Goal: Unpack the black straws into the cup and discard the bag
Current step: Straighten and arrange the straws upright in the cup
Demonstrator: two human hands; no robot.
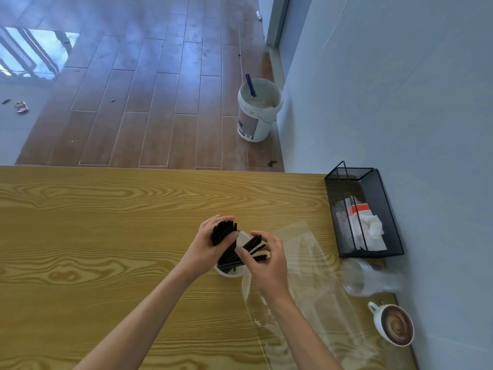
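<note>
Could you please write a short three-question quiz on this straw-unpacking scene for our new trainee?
1. True or false: the left hand grips a bundle of black straws.
2. Where does the clear plastic bag lie? A in the mesh basket; B on the table; C on the floor.
3. Fill in: the straws stand in a white ____.
Key: 1 true; 2 B; 3 cup.

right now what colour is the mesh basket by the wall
Black, seen clearly in the head view: the mesh basket.
</note>
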